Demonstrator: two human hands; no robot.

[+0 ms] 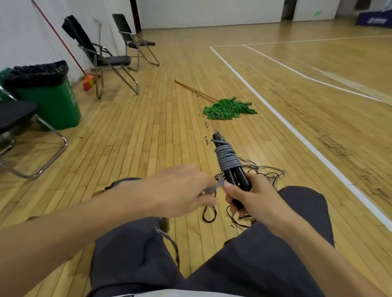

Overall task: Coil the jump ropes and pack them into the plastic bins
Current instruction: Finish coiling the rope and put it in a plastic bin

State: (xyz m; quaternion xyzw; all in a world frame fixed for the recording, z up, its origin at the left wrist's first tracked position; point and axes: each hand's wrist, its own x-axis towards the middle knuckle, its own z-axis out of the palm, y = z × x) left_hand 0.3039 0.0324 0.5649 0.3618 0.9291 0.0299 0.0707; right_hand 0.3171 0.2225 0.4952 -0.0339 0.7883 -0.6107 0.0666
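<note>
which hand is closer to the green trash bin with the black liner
Left. The left hand pinches the grey jump-rope cord, right of the green trash bin; the right hand, gripping the black rope handles, lies farther right.

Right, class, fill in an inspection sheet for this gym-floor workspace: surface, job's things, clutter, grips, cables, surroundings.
Surface: wooden gym floor with white court lines.
Job's things: black handles with grey rope wound round them; loose ropes tangled on the floor; packing bins not seen.
Clutter: green mop lying on the floor; broom leaning on the wall.
Grips: right hand holds the handles; left hand pinches the rope's free end.
Cables: nothing seen.
Surroundings: green waste bin, folding chairs, white walls.
</note>
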